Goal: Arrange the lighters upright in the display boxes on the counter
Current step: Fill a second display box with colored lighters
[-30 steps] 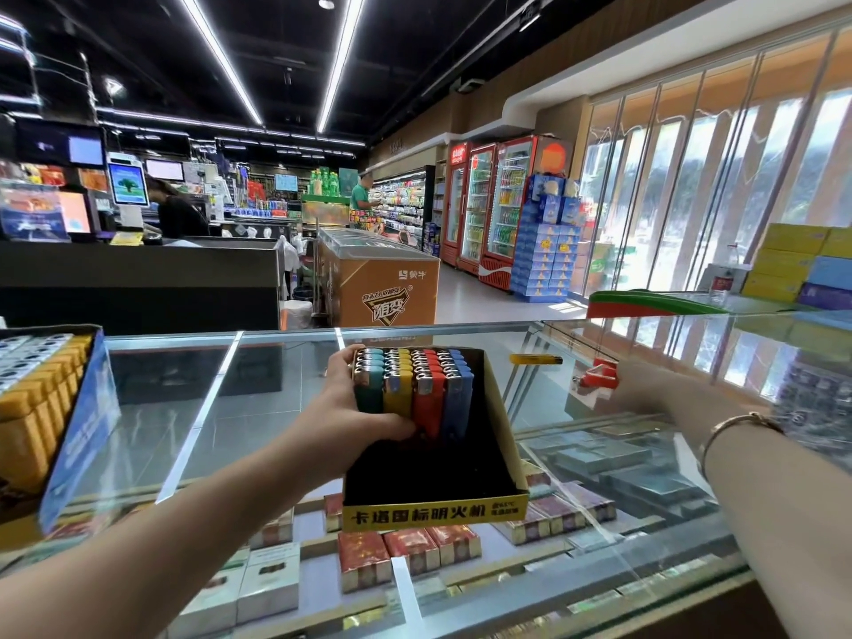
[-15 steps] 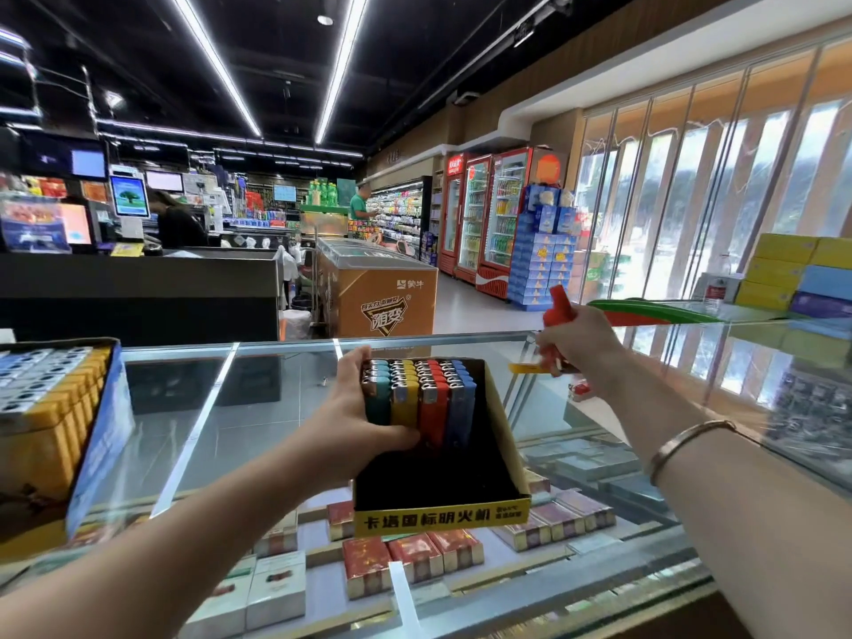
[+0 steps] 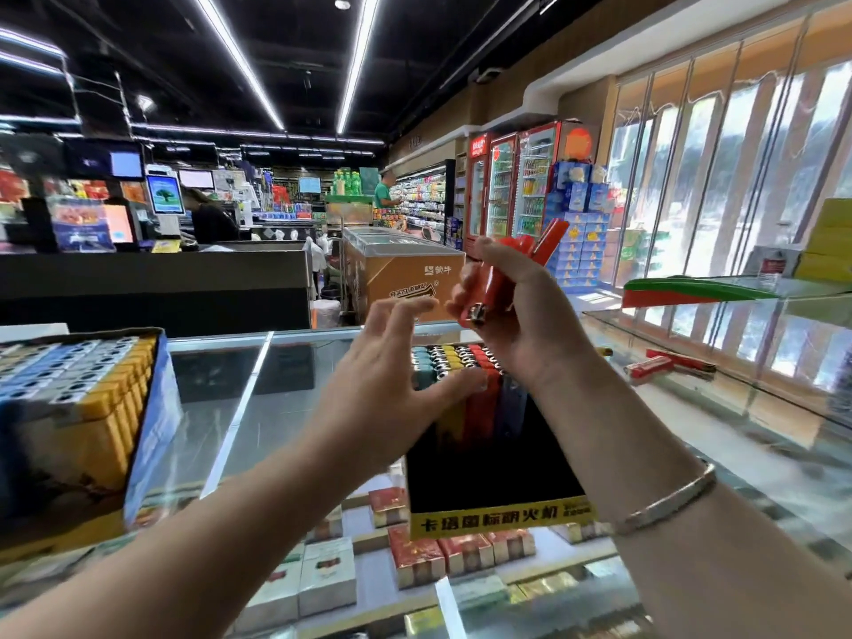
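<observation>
R hand (image 3: 511,315) grip clamped on red lighters (image 3: 502,274); L hand (image 3: 392,385) fingers spread, over display box (image 3: 500,516).

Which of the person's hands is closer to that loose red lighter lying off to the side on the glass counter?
The right. The right hand, gripping red lighters, is raised above the display box, to the left of the loose lighter. The left hand, open, is farther left still.

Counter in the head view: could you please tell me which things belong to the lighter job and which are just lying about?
Job:
- red lighters in right hand
- left hand, open
- black box, partly filled
- full box
- loose lighters

Lying about:
- cigarette packs under the glass
- freezer
- drink fridges
</observation>
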Available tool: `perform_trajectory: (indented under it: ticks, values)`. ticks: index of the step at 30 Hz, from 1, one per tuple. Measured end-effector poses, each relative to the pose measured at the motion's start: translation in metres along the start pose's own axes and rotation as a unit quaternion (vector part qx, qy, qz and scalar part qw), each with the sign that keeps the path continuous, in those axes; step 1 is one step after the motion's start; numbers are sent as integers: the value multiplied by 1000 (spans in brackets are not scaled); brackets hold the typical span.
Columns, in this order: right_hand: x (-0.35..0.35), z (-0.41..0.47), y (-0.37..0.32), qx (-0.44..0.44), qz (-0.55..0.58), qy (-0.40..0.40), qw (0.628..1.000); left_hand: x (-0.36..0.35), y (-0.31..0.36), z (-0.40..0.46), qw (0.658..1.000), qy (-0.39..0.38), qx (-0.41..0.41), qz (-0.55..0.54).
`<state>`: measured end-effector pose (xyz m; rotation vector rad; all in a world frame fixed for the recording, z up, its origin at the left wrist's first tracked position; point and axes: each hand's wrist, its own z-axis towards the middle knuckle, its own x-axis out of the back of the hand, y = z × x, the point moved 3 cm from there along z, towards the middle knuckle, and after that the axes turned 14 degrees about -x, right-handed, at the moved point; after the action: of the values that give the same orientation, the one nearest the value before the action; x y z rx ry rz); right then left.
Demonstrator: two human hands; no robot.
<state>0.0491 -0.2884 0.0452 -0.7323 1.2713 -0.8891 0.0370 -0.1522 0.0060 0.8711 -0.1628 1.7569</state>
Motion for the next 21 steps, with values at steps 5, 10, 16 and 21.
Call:
perform_trajectory:
  ticks: [5,10,16,21]
  values:
    - [-15,-10,6,-6,-61,-47,997,10,17,0,989,110,-95,22]
    - [-19,-11,7,-10,-42,-48,998,22,20,1,980,169,-96,-41]
    - [-13,-10,5,-21,-79,-34,996,29,15,6,931,220,-17,-290]
    - [9,-8,-8,54,-203,116,971,32,6,6,908,233,23,-346]
